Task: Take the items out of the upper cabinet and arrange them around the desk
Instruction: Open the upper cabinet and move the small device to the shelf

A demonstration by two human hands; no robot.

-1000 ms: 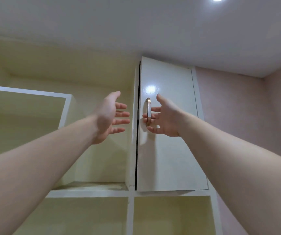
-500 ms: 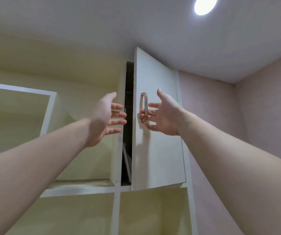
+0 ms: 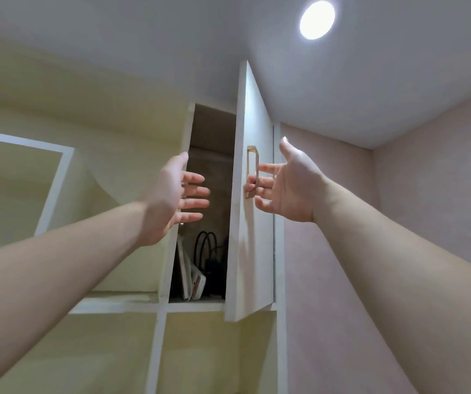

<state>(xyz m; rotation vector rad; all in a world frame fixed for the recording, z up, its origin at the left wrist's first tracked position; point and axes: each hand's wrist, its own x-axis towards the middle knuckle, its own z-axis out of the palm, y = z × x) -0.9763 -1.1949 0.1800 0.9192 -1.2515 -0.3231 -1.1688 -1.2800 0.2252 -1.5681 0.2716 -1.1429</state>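
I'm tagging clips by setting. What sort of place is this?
Probably a home room with built-in storage: a wall cabinet with its door part open, open cream shelves beside it, pink walls and a recessed ceiling light.

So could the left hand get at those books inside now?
Probably yes: the door is swung well aside, and the open left hand is at the gap, with nothing between it and the books.

**Concealed and Indeterminate Areas**

The half-open cabinet door [image 3: 252, 223] screens the right part of the upper cabinet [image 3: 211, 132] interior. Inside, a leaning flat item [image 3: 193, 282] and dark looped cables [image 3: 207, 245] sit in shadow, identity unclear. The left hand [image 3: 169, 200] covers the cabinet's left edge. Fingers [image 3: 252, 185] of the right hand [image 3: 291, 186] pass behind the handle [image 3: 252, 169], tips hidden. Both forearms are cut by the frame edges.
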